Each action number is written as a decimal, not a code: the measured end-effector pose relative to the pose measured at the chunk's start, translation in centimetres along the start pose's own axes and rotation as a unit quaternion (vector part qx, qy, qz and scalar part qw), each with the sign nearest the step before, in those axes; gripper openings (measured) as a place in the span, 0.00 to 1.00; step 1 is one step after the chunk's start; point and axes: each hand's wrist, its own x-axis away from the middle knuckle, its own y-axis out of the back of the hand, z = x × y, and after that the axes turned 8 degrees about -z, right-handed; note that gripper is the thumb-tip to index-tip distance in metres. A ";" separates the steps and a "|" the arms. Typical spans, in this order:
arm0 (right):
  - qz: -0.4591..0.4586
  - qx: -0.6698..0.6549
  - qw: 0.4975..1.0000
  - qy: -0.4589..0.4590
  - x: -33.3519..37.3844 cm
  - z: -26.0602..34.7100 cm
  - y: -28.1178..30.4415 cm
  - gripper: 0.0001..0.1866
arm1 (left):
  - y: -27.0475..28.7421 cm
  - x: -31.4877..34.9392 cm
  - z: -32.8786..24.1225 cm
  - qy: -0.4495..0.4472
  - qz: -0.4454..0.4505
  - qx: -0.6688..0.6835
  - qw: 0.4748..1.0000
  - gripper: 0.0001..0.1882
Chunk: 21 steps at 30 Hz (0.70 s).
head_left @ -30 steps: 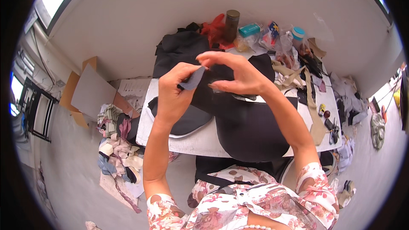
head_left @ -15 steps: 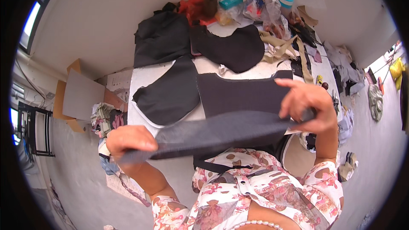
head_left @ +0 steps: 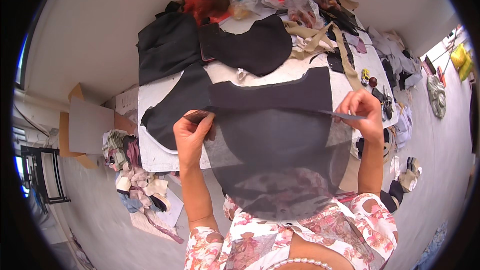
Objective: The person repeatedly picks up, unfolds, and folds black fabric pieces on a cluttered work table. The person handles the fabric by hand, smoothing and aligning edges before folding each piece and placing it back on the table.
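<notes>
Head view, and here's a sheer dark cloth (head_left: 280, 165) stretched between two hands, up at the table's near edge, the floral blouse (head_left: 292, 230) showing through its lower part! The left hand (head_left: 192, 137) pinches one upper corner between thumb and fingers; the right hand (head_left: 362, 115) grips the other, a narrow end poking rightward. Beyond it on the white table (head_left: 155, 160) lies a broad black panel (head_left: 270, 90), with another black piece (head_left: 182, 95) to its left and a curved black cutout (head_left: 260, 45) farther off. Folded black fabric (head_left: 167, 45) sits far left; over right, tan strips (head_left: 345, 60) and scissors (head_left: 386, 102).
</notes>
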 end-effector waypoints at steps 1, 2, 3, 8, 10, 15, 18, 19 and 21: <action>-0.020 0.013 1.000 -0.021 -0.1 -0.8 0.4 0.15 | -0.2 -0.4 0.9 0.006 -0.003 -0.008 1.000 0.06; -0.025 0.016 0.999 -0.015 -0.5 -1.8 0.8 0.13 | -0.4 -0.7 1.6 0.015 -0.001 -0.013 1.000 0.07; -0.060 0.031 0.997 -0.040 -0.7 -2.3 1.1 0.12 | -0.6 -1.2 2.3 0.016 -0.011 -0.037 0.999 0.07; -0.143 0.153 0.977 -0.042 -2.1 -5.2 1.8 0.14 | -1.3 -2.6 3.6 -0.013 -0.053 -0.161 0.986 0.10; -0.145 0.209 0.967 -0.016 -2.4 -5.7 1.8 0.15 | -1.8 -3.0 3.7 -0.038 -0.089 -0.210 0.973 0.11; -0.163 0.317 0.934 0.028 -3.0 -5.7 0.9 0.21 | -2.2 -3.8 4.3 -0.090 -0.120 -0.289 0.946 0.11; -0.175 0.348 0.920 0.049 -3.3 -6.2 0.7 0.24 | -2.0 -4.1 4.6 -0.096 -0.121 -0.306 0.939 0.13; -0.178 0.352 0.917 0.055 -3.4 -6.4 0.7 0.25 | -2.0 -4.1 4.7 -0.098 -0.120 -0.312 0.937 0.14; -0.183 0.361 0.912 0.062 -3.6 -6.4 0.6 0.26 | -2.1 -4.1 4.6 -0.088 -0.117 -0.307 0.940 0.15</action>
